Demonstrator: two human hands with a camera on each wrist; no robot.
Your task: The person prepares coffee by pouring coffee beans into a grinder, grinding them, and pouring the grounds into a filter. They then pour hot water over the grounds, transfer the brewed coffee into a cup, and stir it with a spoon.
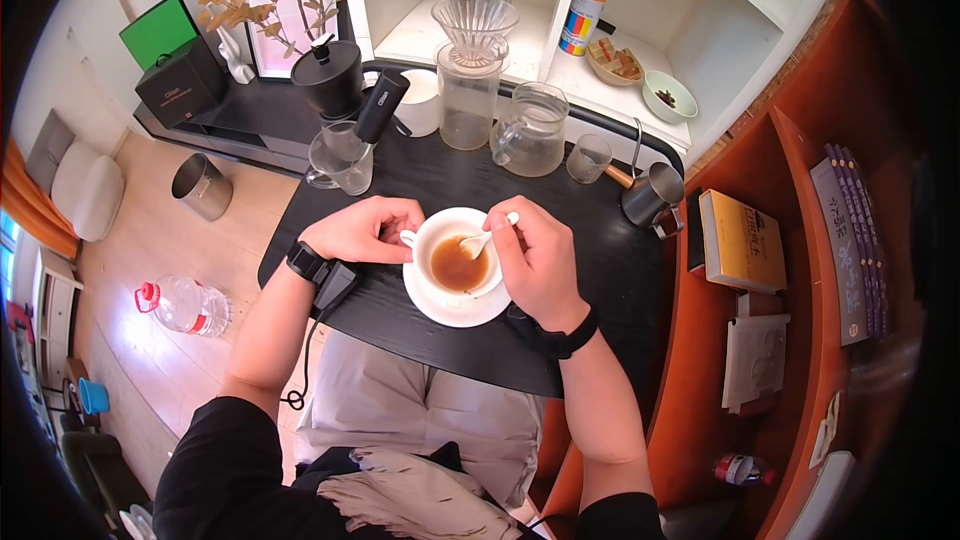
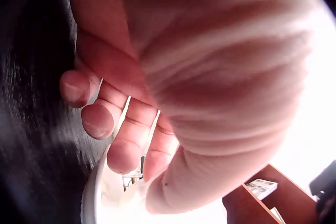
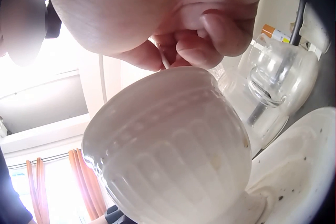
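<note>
Home, with bookshelf (image 1: 690, 360) and curtains (image 3: 86, 182)

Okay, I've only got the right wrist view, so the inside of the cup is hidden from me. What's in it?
Observer: Brown liquid, seen in the head view.
Operator: I can just make out a thin stem in the right hand. What is it?
Observer: A white spoon, its bowl inside the cup.
Operator: And where's the left hand?
Observer: At the cup's handle, on the side away from the right hand; whether it grips it, I can't tell.
</note>
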